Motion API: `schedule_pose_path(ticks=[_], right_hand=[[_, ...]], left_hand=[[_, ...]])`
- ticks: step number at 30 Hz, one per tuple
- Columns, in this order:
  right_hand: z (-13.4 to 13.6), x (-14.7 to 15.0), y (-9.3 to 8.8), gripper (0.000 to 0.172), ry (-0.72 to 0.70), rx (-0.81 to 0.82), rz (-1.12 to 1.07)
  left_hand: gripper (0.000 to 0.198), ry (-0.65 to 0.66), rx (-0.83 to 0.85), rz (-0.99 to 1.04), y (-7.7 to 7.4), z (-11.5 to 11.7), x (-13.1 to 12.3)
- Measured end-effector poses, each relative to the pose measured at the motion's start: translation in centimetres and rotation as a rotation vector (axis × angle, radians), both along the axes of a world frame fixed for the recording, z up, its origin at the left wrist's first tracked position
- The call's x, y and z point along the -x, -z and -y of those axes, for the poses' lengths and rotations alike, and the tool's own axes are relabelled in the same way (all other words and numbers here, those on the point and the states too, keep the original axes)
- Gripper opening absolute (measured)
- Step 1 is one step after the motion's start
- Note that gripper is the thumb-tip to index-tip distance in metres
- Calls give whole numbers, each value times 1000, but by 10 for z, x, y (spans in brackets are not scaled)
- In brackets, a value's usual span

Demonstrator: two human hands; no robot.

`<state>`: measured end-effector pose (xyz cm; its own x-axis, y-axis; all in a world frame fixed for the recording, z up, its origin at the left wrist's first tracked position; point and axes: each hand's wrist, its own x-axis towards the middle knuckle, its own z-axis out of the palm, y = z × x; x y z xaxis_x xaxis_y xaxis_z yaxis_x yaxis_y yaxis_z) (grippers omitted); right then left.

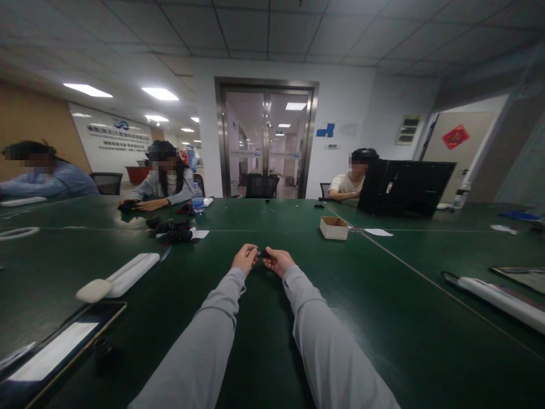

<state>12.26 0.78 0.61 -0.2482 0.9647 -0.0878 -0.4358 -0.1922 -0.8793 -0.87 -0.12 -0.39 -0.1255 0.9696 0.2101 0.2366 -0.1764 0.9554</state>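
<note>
My left hand (244, 259) and my right hand (279, 262) meet above the green table (272, 227), in the middle of the view. Between their fingertips is a small black piece (262, 253), too small to name. The right thumb and fingers pinch it, and the left fingertips are closed at its other end. Whether the left hand grips the same piece or a separate part, I cannot tell. Grey sleeves cover both my forearms.
A small open cardboard box (334, 228) stands ahead to the right. Black gear (174, 230) and a water bottle (197, 199) are ahead left. Nearer left lie a white bar (135, 274) and a phone (63, 352). A monitor (404, 187) and several people stand or sit beyond.
</note>
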Motion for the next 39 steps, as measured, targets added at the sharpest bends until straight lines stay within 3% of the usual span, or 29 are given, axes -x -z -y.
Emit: schedule_pose_path(ticks=[5,32,39], right_hand=[[-2,0,1,10,-5,13,1],[-5,-5,1,7,-50,-18,-9],[-5,-5,2,8,-49,-37,13]], left_hand=[[21,-28,14,-26,-3,1,1],[16,117,44,-1,-5,-3,5],[34,96,80,-34,3,-12,8]])
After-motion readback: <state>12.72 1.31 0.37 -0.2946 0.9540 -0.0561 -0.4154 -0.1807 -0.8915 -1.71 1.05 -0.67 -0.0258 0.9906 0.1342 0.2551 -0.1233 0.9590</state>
